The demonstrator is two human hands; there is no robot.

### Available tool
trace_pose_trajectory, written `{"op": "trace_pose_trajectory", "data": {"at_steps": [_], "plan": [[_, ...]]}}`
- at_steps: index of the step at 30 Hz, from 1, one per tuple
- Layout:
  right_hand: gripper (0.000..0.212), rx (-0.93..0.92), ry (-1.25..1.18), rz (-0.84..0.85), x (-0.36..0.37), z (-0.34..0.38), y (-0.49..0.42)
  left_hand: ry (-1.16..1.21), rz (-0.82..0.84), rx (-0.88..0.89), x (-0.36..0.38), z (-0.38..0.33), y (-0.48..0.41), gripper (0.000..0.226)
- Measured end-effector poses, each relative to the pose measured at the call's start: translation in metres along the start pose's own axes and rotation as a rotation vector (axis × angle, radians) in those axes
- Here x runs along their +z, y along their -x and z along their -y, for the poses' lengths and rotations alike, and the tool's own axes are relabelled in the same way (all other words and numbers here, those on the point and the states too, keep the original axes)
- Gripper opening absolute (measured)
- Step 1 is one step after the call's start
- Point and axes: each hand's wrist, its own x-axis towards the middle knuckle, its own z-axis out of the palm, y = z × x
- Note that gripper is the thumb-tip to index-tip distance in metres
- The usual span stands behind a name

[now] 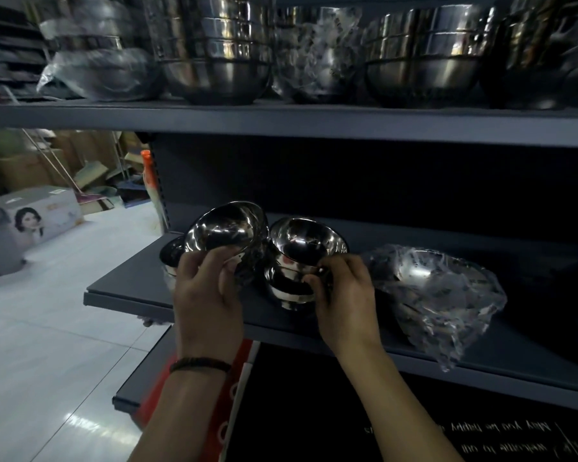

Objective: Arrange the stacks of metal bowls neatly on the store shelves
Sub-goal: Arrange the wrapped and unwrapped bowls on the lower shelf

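On the grey middle shelf point(127, 291) stand small shiny metal bowls. My left hand point(207, 291) grips a tilted stack of small bowls point(227, 231) near the shelf's left end, lifted toward me. My right hand point(344, 295) grips the rim of a second stack of small bowls point(301, 255) just to the right, its top bowl tipped. Another small bowl point(171, 253) sits behind my left hand, partly hidden. To the right lies a plastic-wrapped stack of bowls point(437, 295) on its side.
The upper shelf point(281, 120) carries large steel bowl stacks point(217, 58), some in plastic point(97, 71). The right part of the middle shelf is dark. A tiled floor, a printed box point(37, 218) and cardboard clutter lie to the left. Red packaging point(234, 395) sits below.
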Motion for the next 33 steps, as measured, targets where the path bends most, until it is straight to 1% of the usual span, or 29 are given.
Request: {"op": "trace_pose_trajectory", "data": {"at_steps": [5, 12, 14, 16, 18, 19, 21, 23, 25, 26, 27, 29, 33], "plan": [[0.018, -0.006, 0.006, 0.078, 0.012, -0.008, 0.001, 0.0, 0.009, 0.004, 0.001, 0.003, -0.002, 0.03], [0.025, 0.018, 0.11, 0.107, 0.009, -0.01, 0.001, 0.01, 0.013, 0.01, 0.003, 0.001, -0.004, 0.027], [0.031, 0.044, 0.112, 0.156, 0.005, -0.011, 0.003, 0.011, 0.009, 0.014, 0.004, -0.001, -0.003, 0.026], [0.043, 0.077, 0.095, 0.196, 0.0, -0.009, 0.003, 0.014, 0.008, 0.023, 0.004, -0.002, -0.004, 0.027], [0.049, 0.076, 0.048, 0.193, -0.007, -0.007, 0.001, 0.018, 0.012, 0.033, 0.004, -0.003, -0.005, 0.03], [0.048, 0.069, 0.017, 0.179, -0.013, -0.005, 0.0, 0.017, 0.013, 0.038, 0.004, -0.005, -0.005, 0.031], [0.039, 0.078, -0.088, 0.123, -0.026, 0.002, -0.005, 0.02, 0.01, 0.055, 0.004, -0.009, -0.006, 0.032], [0.033, 0.184, -0.279, 0.082, -0.041, 0.011, -0.014, 0.035, 0.014, 0.095, 0.004, -0.017, -0.007, 0.03], [0.023, 0.304, -0.512, 0.085, -0.056, 0.018, -0.023, 0.065, 0.036, 0.141, 0.005, -0.029, -0.007, 0.027], [0.021, 0.327, -0.613, 0.08, -0.063, 0.02, -0.026, 0.082, 0.052, 0.163, 0.006, -0.036, -0.006, 0.026], [0.023, 0.338, -0.679, 0.071, -0.072, 0.02, -0.029, 0.103, 0.072, 0.183, 0.008, -0.044, -0.004, 0.026], [0.029, 0.331, -0.702, 0.066, -0.089, 0.021, -0.031, 0.137, 0.118, 0.221, 0.013, -0.055, -0.002, 0.026], [0.043, 0.24, -0.548, 0.074, -0.125, 0.007, -0.029, 0.187, 0.215, 0.276, 0.029, -0.079, 0.007, 0.025]]}}
